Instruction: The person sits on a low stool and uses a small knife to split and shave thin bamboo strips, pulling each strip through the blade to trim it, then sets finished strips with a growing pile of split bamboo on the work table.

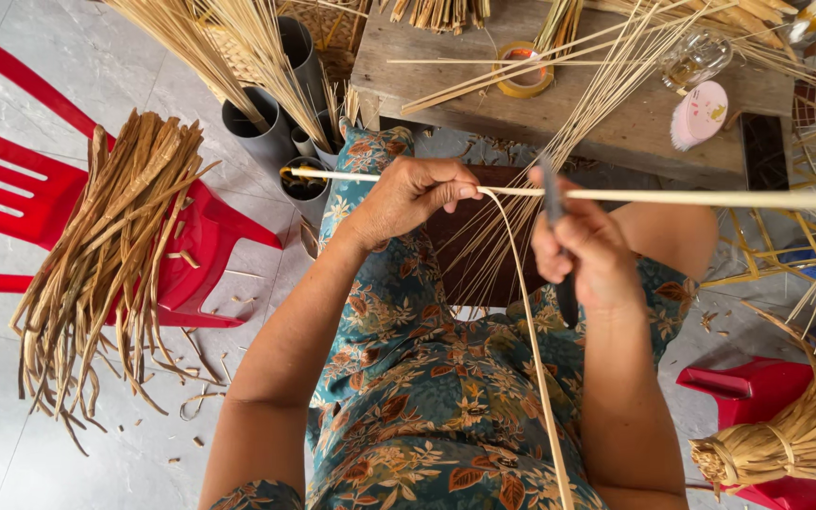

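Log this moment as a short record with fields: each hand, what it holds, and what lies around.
left hand: pinches a long pale cane held level across the lap, grip closed on it
right hand: closed on a dark-handled knife, blade against the cane
peeled strip: thin, curling off the cane down over the lap
left side: red plastic chair heaped with a bundle of brown strips
ahead: wooden bench with a tape roll; grey tubes hold pale stalks
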Available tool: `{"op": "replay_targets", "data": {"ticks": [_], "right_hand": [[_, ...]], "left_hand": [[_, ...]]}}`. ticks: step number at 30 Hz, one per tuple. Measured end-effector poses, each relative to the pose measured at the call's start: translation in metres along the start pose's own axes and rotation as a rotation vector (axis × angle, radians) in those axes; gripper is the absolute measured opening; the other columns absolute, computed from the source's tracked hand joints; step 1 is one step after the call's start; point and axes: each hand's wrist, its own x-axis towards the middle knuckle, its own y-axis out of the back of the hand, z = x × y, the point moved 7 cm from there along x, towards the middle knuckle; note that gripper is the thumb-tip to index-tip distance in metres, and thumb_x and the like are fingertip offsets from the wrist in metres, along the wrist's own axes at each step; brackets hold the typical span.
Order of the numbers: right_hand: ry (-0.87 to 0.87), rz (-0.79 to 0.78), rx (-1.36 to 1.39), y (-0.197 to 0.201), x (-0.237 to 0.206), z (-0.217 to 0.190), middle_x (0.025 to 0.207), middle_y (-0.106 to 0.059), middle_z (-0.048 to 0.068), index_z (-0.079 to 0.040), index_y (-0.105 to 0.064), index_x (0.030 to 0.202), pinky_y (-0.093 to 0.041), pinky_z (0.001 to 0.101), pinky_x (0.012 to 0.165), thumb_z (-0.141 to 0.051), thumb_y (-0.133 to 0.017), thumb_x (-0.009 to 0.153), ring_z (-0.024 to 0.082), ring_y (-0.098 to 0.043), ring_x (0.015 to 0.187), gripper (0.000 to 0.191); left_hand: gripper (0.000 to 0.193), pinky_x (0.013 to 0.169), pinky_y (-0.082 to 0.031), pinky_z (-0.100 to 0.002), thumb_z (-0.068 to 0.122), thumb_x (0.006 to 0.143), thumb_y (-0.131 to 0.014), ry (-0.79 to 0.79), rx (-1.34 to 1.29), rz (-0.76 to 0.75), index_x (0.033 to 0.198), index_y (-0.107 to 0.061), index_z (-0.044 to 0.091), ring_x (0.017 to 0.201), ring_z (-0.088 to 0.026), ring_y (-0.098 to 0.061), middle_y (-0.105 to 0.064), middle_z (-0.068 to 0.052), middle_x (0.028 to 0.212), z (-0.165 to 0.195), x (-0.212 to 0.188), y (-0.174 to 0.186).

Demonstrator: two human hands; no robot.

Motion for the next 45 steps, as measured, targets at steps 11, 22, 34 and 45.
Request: {"op": "replay_targets", "data": {"ticks": [11,22,34,45], "right_hand": [[-0.075,-0.02,0.038,-0.005,0.025,0.036,0.075,-0.054,0.001,-0.002,-0.063,0.142,-0.039,0.0233,0.05,-0.019,-0.065,0.105,0.008,-0.046,0.06,0.041],[-0.112,0.016,0.168,0.026,0.057,0.027,0.082,-0.056,0.0,-0.009,-0.059,0.143,-0.041,0.0235,0.053,-0.024,-0.064,0.105,0.007,-0.047,0.062,0.042],[-0.023,0.216,-0.112,0.021,0.061,0.015,0.078,-0.06,0.005,-0.012,-0.06,0.143,-0.042,0.0247,0.046,-0.014,-0.06,0.104,0.009,-0.051,0.056,0.04],[0.544,0.418,-1.123,0.052,0.08,-0.082,0.106,-0.072,0.005,-0.016,-0.066,0.147,-0.053,0.0279,0.076,0.002,-0.069,0.105,0.012,-0.064,0.087,0.045]], "left_hand": [[0.01,0.073,-0.056,-0.029,0.016,0.101,-0.066,0.007,0.046,0.054,0.104,-0.072,0.009,0.078,-0.013,-0.069,-0.07,-0.002,0.089,-0.016,-0.019,0.022],[0.009,0.083,-0.05,-0.032,0.011,0.098,-0.065,-0.187,0.129,0.095,0.1,-0.074,0.01,0.078,-0.014,-0.065,-0.074,0.001,0.091,-0.027,0.019,0.02],[0.015,0.085,-0.051,-0.039,0.014,0.093,-0.071,-0.284,0.419,0.413,0.107,-0.074,0.009,0.091,-0.031,-0.062,-0.073,-0.008,0.099,0.017,0.021,0.022],[0.048,0.09,-0.058,-0.033,0.043,0.106,-0.058,0.342,-0.42,0.243,0.13,-0.069,0.002,0.1,-0.021,-0.072,-0.076,-0.013,0.11,-0.044,0.019,-0.032]]}}
